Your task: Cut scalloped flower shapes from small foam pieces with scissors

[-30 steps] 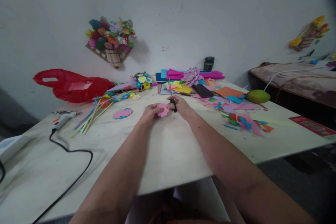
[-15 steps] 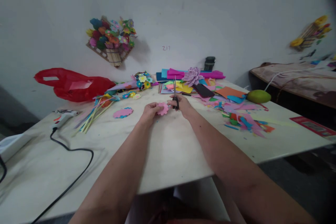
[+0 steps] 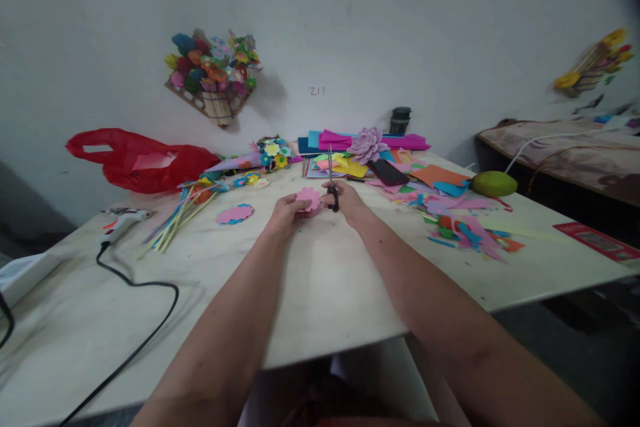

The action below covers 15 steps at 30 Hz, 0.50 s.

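Note:
My left hand (image 3: pixel 285 211) pinches a pink scalloped flower cutout (image 3: pixel 308 198) by its left edge, just above the table (image 3: pixel 325 280). Dark-handled scissors (image 3: pixel 333 197) are in my right hand (image 3: pixel 346 200), fingers around the handles and the blades pointing up and away. The cutout lies close to the scissor handles, beside the right fingertips; whether those fingertips touch it I cannot tell. Left of my hands, another pink scalloped cutout (image 3: pixel 234 215) with blue edges showing beneath it rests flat on the table.
On the left are a glue gun (image 3: pixel 120 225) with a black cord, a red bag (image 3: pixel 140 163) and thin coloured strips (image 3: pixel 175 220). Coloured sheets (image 3: pixel 360 167), a dark phone-like slab (image 3: pixel 387 173) and a purple flower (image 3: pixel 368 145) lie behind. Scraps (image 3: pixel 470 233) and a green fruit-like object (image 3: pixel 494 183) are right.
The pink cutout has turned in my left hand and now shows its face more fully. The scissors have shifted slightly left, their blades still pointing away.

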Tool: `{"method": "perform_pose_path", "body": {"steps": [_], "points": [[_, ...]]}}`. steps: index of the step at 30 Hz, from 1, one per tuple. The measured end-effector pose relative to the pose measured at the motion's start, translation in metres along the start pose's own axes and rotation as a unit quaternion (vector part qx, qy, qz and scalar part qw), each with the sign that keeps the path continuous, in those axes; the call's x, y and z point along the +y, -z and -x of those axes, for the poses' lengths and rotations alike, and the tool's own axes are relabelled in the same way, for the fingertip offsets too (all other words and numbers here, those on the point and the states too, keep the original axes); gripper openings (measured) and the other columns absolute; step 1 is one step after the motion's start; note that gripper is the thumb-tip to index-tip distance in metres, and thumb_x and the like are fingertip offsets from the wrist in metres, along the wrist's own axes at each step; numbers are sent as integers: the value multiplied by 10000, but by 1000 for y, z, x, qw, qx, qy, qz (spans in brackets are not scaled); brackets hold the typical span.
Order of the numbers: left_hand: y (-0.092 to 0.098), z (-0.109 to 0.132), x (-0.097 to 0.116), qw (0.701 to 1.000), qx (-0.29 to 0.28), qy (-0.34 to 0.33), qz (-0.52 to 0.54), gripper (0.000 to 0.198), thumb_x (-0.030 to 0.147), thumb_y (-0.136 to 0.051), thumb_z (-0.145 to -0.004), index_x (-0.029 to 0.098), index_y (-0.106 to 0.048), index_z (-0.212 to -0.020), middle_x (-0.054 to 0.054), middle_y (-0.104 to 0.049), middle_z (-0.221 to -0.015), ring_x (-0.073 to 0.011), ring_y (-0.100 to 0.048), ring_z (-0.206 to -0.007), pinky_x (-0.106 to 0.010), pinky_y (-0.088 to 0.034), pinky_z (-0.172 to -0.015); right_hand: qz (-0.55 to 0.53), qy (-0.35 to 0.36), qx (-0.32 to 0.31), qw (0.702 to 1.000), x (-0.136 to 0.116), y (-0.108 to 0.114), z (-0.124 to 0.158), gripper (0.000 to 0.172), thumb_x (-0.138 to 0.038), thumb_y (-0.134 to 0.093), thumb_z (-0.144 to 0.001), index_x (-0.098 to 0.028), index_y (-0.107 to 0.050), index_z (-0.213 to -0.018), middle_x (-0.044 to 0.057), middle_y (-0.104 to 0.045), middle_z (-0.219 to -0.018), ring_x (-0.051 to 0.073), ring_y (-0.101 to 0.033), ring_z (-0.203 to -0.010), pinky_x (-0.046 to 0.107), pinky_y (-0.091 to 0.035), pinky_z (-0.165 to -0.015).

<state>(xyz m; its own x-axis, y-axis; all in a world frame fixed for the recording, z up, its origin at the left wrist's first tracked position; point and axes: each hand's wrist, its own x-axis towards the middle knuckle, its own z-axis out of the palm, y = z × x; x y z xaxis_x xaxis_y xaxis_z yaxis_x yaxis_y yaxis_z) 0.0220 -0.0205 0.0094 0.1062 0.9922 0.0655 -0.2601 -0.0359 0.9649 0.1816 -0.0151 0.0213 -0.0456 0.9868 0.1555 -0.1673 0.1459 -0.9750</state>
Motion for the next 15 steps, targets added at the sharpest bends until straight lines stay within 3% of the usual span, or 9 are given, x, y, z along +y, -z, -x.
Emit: {"method": "perform_pose_path", "body": {"steps": [4,10,15], "points": [[2,0,0,1000,8,11,7,315,258,-798,-497,130,-673,-755,-45,-669,-650,-175,-625,-562,-292,-505,-539,11,-12,-17,1000,1,-2,2,357,-168,-741,-569,-188,-554,-873,-52,-591,-515,108,-552,-443,181,-285,-371],[2,-1,1,998,19,-47,41,345,302,-849,-467,119,-655,-687,-37,-658,-614,-139,-612,-544,-261,-523,-555,49,-42,-39,997,-1,1,3,374,-259,-762,-633,-174,-524,-908,-25,-616,-540,114,-572,-426,176,-253,-325],[0,0,3,995,43,-67,64,399,350,-865,-456,134,-656,-718,-42,-674,-626,-172,-655,-581,-285,-545,-588,79,-24,-106,991,2,6,2,306,-412,-692,-740,-155,-568,-852,-4,-626,-597,86,-566,-433,165,-282,-324]]}}
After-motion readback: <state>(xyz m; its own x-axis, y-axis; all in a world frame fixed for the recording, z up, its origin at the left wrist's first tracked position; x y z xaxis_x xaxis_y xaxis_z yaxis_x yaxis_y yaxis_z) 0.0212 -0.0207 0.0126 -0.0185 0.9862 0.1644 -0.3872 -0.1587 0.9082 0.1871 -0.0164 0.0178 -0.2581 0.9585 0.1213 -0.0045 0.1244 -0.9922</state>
